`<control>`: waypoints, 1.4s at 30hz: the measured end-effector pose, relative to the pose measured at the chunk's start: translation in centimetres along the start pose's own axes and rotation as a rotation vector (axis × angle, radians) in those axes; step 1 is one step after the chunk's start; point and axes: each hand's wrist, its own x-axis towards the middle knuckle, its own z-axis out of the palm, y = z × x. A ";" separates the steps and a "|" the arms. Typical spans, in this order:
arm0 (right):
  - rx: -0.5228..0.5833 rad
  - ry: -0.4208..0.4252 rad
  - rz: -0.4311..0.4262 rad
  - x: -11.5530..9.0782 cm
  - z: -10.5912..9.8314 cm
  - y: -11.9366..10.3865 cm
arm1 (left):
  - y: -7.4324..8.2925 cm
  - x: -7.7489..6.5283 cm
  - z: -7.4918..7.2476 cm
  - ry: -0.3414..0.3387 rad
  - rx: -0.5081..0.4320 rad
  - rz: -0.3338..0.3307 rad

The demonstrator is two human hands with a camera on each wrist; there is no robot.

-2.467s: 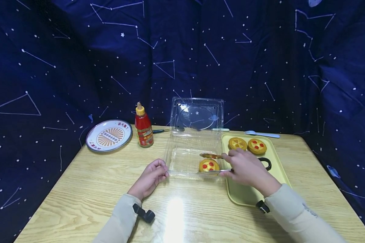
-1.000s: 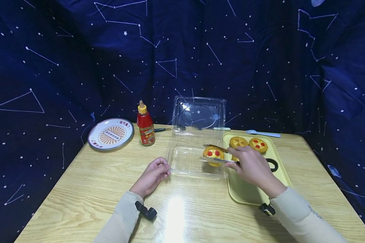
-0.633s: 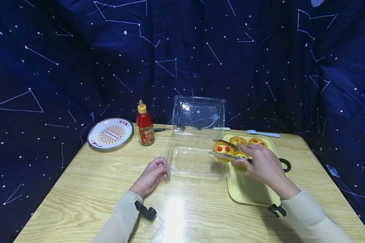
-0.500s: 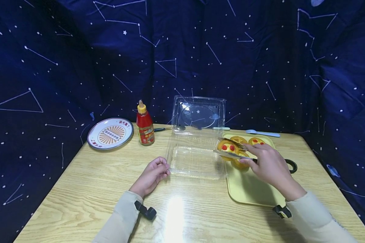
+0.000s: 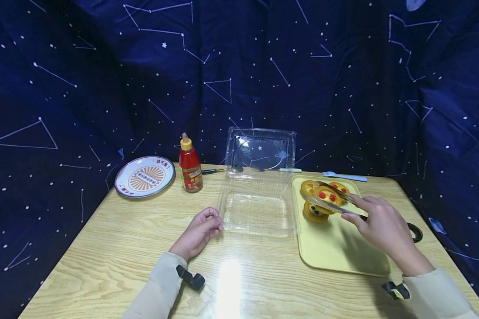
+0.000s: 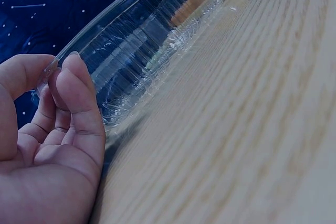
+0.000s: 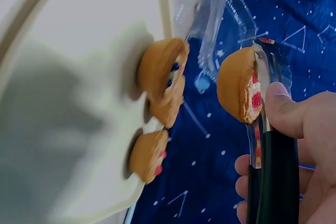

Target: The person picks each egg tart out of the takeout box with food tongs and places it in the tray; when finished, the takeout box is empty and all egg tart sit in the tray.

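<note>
My right hand [image 5: 385,228] grips black-handled tongs [image 7: 273,182], whose metal arms pinch an egg tart with red toppings [image 7: 236,85]. In the right wrist view this tart is up off the yellow tray [image 5: 339,248]. Under it in the head view sit a tart with dark blue dots [image 5: 316,213], a plain yellow tart [image 5: 308,188] and another red-topped tart [image 5: 340,187], partly hidden by the tongs. At the front left corner of a clear plastic clamshell box [image 5: 255,210], lid raised, my left hand [image 5: 199,232] pinches the rim between thumb and fingers.
A red sauce bottle [image 5: 190,170] with a yellow cap stands at the back left, beside a patterned plate [image 5: 145,176]. Behind the tray lies a light blue fork [image 5: 345,176]. A dark-handled thin tool [image 5: 211,171] and a pale handle [image 5: 290,170] lie near the box's hinge.
The red-topped tart has been lifted out of the box with the tongs and carried right, over the tray. My left hand keeps its pinch on the box's corner.
</note>
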 end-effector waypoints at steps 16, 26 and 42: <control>-0.014 0.024 0.066 -2.8 0.8 4.6 | -0.1 -0.1 -0.2 -0.011 -0.008 0.005; -0.026 -0.008 0.102 -3.5 2.1 6.0 | -0.1 -0.1 -0.1 0.000 -0.011 0.002; 0.008 -0.043 0.143 -4.0 3.8 7.5 | 0.2 -0.1 -0.1 -0.024 0.003 0.011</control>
